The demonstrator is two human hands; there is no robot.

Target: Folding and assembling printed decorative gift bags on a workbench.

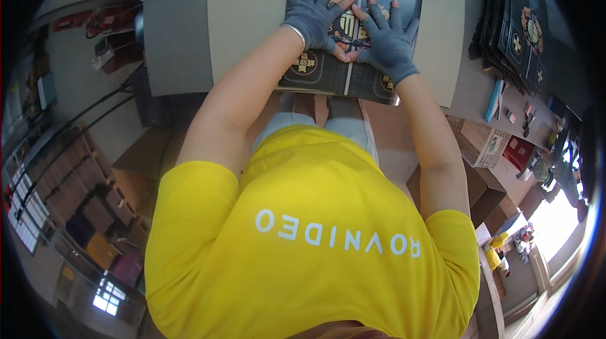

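Note:
A dark printed sheet with gold and red emblems lies on a pale grey-beige board, its near end reaching the table's front edge. My left hand, in a grey glove with bare fingertips, presses flat on the sheet with fingers spread. Beside it my right hand, gloved the same way, also rests flat, its fingers pointing away from me. The two thumbs meet or nearly meet near the sheet's middle, and the hands cover part of the central emblem. Neither hand grips anything.
To the right, a stack of similar dark printed sheets lies on the table. Near it are a light blue strip-like object and some small items. Below the table at right stand cardboard boxes. A darker grey board extends on the left.

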